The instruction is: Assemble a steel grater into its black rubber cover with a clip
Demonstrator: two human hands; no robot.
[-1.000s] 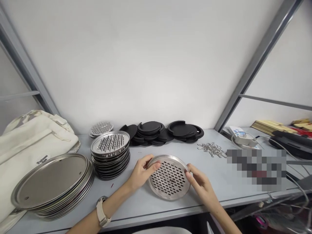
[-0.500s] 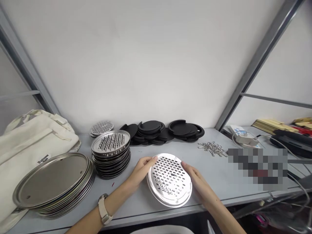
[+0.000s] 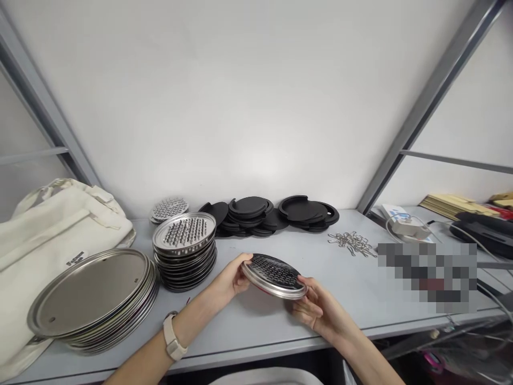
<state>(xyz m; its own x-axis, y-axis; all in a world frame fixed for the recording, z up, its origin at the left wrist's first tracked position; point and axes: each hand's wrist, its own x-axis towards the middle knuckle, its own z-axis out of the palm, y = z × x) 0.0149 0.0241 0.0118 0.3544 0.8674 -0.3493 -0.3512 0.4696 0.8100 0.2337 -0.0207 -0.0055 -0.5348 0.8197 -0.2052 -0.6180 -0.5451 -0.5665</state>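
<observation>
A round metal grater plate (image 3: 276, 275) is held above the grey table, tilted so that its perforated face looks dark and its shiny rim faces me. My left hand (image 3: 236, 275) pinches its left edge, thumb on top and fingers beneath. At its right edge my right hand (image 3: 316, 307) grips with the thumb above and the fingers curled below. A bit of red shows under the rim; what it is I cannot tell. Left of my left hand stands a stack of similar grater plates (image 3: 184, 235), the top one with its teeth upward.
Large round metal trays (image 3: 92, 294) are piled at the left, against a cream bag (image 3: 68, 230). Black round discs and rings (image 3: 248, 208) lie along the wall. Metal clips (image 3: 352, 242) lie in a heap at the right, near a white box (image 3: 406, 227). The table edge (image 3: 240, 355) runs in front.
The grater plate has tipped from facing me to nearly flat, rising slightly. My right hand has shifted from its side to fingers underneath.
</observation>
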